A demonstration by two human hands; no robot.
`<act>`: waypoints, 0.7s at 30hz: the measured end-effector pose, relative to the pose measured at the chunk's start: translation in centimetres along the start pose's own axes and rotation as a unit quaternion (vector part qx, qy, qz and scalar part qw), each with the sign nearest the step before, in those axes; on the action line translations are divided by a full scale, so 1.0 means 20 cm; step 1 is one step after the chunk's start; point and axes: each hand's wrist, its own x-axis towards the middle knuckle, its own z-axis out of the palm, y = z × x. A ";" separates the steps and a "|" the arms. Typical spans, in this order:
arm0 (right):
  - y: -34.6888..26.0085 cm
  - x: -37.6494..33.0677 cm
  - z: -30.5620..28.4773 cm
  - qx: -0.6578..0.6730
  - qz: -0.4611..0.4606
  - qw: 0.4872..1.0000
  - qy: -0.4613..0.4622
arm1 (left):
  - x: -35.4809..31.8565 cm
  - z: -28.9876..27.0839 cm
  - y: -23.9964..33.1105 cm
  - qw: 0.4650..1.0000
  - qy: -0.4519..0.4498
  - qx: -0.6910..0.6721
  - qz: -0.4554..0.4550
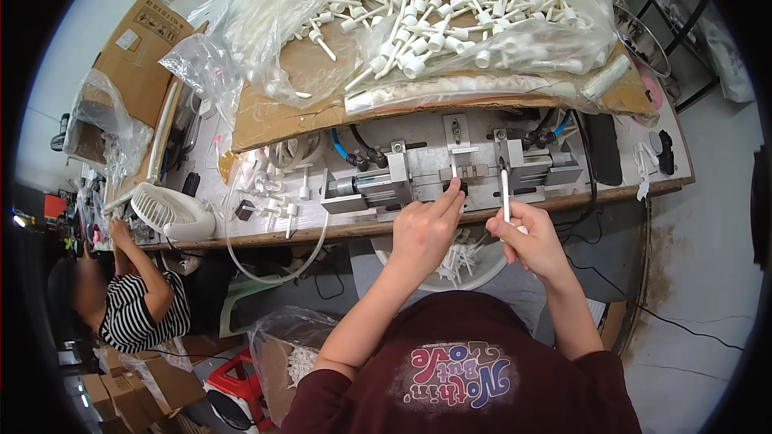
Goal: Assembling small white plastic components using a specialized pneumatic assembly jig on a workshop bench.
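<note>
My left hand (428,231) reaches to the middle of a metal clamping fixture (468,173) on the bench edge. Its index and middle fingers lie together, their tips on a small white plastic part (453,167) standing in the fixture; the thumb side is hidden. To the right, my right hand (534,243) is closed around a slim white stick-like tool (505,197), held upright with its dark tip by the fixture's right side. Below my hands, a round pale tub (484,277) holds loose white parts (458,261), partly hidden by my arms and shirt.
Behind the fixture, a cardboard shelf (281,124) bears a plastic-wrapped heap of white capped stems (438,24). Left are loose white parts (291,213), a clear hose (265,280) and a white fan (170,210). Further left sits another person (141,305). Black cables (593,169) hang at right.
</note>
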 end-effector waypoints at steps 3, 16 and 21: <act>0.03 0.02 -0.02 -0.060 0.026 0.998 0.009 | 0.00 -0.02 0.01 0.999 0.001 -0.036 -0.010; 0.05 0.07 -0.03 -0.006 0.011 0.998 -0.068 | -0.03 -0.11 0.06 0.975 0.054 -0.214 -0.037; -0.04 0.02 -0.03 0.193 -0.073 0.978 -0.035 | -0.03 -0.04 0.02 0.998 0.046 -0.039 0.010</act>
